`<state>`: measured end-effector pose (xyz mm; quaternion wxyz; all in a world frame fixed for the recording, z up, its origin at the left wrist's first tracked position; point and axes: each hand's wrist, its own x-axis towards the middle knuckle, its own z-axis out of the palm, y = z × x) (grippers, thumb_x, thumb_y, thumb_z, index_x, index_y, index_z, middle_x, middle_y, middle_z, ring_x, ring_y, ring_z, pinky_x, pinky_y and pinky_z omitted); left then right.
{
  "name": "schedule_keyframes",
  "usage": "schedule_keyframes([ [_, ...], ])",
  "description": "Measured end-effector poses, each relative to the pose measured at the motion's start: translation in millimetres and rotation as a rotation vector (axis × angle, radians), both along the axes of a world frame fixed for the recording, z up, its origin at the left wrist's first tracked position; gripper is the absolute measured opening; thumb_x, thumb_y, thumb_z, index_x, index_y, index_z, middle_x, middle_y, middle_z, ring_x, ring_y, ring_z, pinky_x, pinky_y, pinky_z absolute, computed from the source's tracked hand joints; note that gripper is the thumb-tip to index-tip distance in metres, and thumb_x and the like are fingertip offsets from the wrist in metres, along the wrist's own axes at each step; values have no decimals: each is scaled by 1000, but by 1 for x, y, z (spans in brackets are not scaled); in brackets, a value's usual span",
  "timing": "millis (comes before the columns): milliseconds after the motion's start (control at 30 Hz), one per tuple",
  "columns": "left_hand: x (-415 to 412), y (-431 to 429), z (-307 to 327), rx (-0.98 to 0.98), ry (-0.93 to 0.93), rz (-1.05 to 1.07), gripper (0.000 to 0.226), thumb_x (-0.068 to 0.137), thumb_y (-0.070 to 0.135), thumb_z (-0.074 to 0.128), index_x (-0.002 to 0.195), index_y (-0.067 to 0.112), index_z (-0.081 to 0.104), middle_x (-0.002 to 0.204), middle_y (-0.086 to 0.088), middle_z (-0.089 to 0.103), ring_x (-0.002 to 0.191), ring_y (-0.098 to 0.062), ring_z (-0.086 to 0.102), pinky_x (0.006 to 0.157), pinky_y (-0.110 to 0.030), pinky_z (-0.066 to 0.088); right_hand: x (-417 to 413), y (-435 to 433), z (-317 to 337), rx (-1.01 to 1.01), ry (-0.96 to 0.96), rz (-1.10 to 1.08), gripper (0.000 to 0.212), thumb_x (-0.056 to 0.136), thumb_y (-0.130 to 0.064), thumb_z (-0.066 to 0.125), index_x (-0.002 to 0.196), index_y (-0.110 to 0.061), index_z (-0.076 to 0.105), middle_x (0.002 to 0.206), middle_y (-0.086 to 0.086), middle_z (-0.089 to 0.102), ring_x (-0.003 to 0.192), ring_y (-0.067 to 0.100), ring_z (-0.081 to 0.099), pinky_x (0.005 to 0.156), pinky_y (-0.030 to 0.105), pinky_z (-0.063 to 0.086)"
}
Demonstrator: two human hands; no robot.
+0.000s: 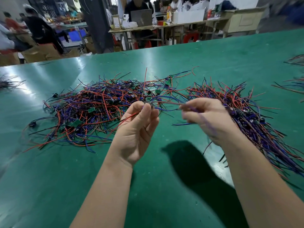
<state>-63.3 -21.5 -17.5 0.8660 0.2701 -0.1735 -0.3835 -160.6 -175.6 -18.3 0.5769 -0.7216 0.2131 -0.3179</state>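
Right now both hands are raised just above the green table (pixel 82 178), near its middle, with 1 small wired piece (pixel 148 105) held between them. The left hand (pixel 136 129) is palm-up, its thumb and fingertips pressed together on the body of that piece, and a red lead (pixel 131 116) trails from the pinch down to the left across the palm. The right hand (pixel 209 119) is blurred (fine detail of its fingers is hard to read), but its fingers are curled and pinch the far end of a blue lead (pixel 167 97), which arcs from the piece across the gap between the 2 hands.

Behind and left of the left hand lies a loose tangled pile (pixel 98 106) of red, blue and black wires with little green boards (pixel 76 123) scattered through it. On the right, behind and partly under the right hand, a second pile (pixel 250 116) lies with its wires running mostly 1 way, from far-left to near-right. More wire bundles (pixel 296 60) sit at the far right edge of the table. Beyond the table, a person sits at a laptop (pixel 141 17) on a cluttered bench.
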Motion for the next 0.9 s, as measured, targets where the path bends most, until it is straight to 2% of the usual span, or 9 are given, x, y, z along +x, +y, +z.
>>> schedule_keyframes([
  [67,-5,-5,0,34,-6,69,42,35,14,90,67,15,62,63,-3,67,55,-9,67,50,-19,54,3,12,-1,57,11,189,25,68,4,77,74,-20,73,70,5,69,65,11,60,68,26,51],
  [200,-17,-16,-6,147,-200,188,31,57,11,73,71,15,46,62,-2,61,51,-8,61,51,-16,50,9,30,1,218,-224,357,17,60,-20,79,77,-20,78,68,-2,70,60,5,58,58,16,48],
  [400,-22,-19,-14,247,-602,258,29,61,1,79,75,14,57,65,8,65,60,-2,59,62,-13,48,9,30,7,568,-318,296,11,64,-16,66,66,-12,76,69,-1,71,60,8,63,56,16,50],
  [467,-21,-19,-13,238,-640,232,27,67,-11,72,76,14,66,70,6,70,68,-4,65,69,-16,51,8,27,10,628,-309,301,12,67,-16,64,65,-12,75,67,0,68,54,6,59,49,13,46],
  [533,-19,-18,-13,247,-585,200,27,69,-6,56,73,15,72,73,0,72,72,-11,68,73,-23,55,6,23,12,659,-297,308,11,67,-14,64,64,-12,74,63,1,64,51,6,55,44,13,42],
  [633,-21,-16,-7,262,-428,86,13,73,7,67,84,13,67,73,-4,72,62,-16,69,59,-24,55,3,19,12,607,-277,319,10,65,-12,65,66,-14,75,61,0,64,52,6,55,47,12,43],
  [700,-23,-17,-8,331,-413,102,31,67,14,80,90,9,60,71,-3,72,59,-18,69,55,-24,54,3,18,8,534,-251,338,14,64,-11,66,76,-14,75,62,-2,64,53,5,55,52,13,43],
  [767,-24,-18,-9,396,-426,135,36,60,18,77,90,7,61,69,-3,72,59,-17,69,55,-24,55,3,16,5,466,-208,357,23,64,-13,68,86,-14,73,63,-4,63,57,5,54,57,15,44],
  [900,-20,-14,-9,453,-461,94,37,55,16,77,88,6,61,63,-2,68,52,-13,64,54,-22,54,1,12,3,306,-161,331,20,60,-22,72,79,-20,78,64,-2,66,61,10,55,66,25,42],
])
